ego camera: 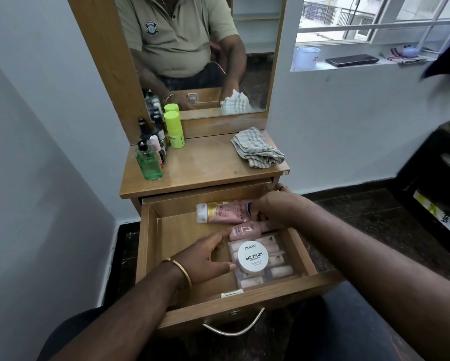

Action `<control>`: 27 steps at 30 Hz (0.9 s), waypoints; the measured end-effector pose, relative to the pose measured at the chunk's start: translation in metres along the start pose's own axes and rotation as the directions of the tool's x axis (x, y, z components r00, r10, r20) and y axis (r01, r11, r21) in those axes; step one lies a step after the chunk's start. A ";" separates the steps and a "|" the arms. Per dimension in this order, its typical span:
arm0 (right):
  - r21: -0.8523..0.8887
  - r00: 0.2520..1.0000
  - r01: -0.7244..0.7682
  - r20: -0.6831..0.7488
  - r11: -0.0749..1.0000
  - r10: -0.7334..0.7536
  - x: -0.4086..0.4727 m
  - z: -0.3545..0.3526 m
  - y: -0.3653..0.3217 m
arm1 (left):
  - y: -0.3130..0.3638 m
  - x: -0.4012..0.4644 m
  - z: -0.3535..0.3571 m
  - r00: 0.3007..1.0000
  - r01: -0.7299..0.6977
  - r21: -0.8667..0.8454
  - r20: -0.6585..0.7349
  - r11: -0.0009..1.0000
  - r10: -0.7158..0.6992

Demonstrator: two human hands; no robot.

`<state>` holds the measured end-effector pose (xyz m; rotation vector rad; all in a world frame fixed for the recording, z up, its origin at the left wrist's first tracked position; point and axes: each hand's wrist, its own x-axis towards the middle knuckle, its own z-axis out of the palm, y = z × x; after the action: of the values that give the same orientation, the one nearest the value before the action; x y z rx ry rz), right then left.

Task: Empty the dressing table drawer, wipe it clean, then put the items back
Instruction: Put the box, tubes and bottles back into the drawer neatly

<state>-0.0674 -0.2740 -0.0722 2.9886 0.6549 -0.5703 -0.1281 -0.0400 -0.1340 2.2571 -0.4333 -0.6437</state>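
The wooden drawer [151, 230] is pulled out wide. At its back lies a pink tube [224, 211] on its side, with a smaller pink bottle [246, 230] in front of it. A clear box of small bottles [278, 259] sits at the right, and a white nail polish remover jar [253, 257] rests on top of it. My left hand [205, 259] touches the left side of the clear box with straight fingers. My right hand [276, 207] reaches over the pink tube's right end; its fingers are curled around the tube and bottle there. A striped cloth [257, 148] lies on the tabletop.
Several bottles stand at the tabletop's left, among them a green bottle [149, 162] and a lime-capped one [175, 130]. The mirror [200, 48] rises behind. A window sill at right holds a mug [307, 57] and a dark flat case [352, 59]. The drawer handle [234, 325] hangs in front.
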 end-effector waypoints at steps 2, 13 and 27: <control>-0.028 0.999 0.008 -0.041 1.000 -0.009 0.001 0.003 -0.001 | 0.000 0.000 0.000 1.000 0.010 0.013 0.007 1.000 -0.010; 0.213 0.915 -0.015 -0.391 0.977 0.099 -0.015 0.004 -0.008 | 0.005 -0.001 -0.005 0.996 0.023 0.048 -0.090 0.999 -0.019; 0.623 0.753 0.337 -0.628 0.705 0.195 -0.011 -0.034 -0.029 | 0.006 -0.005 -0.012 0.983 -0.018 0.048 -0.184 0.999 0.027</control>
<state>-0.0766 -0.2487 -0.0354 3.9567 0.6959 0.4362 -0.1259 -0.0355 -0.1209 2.3277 -0.3844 -0.4115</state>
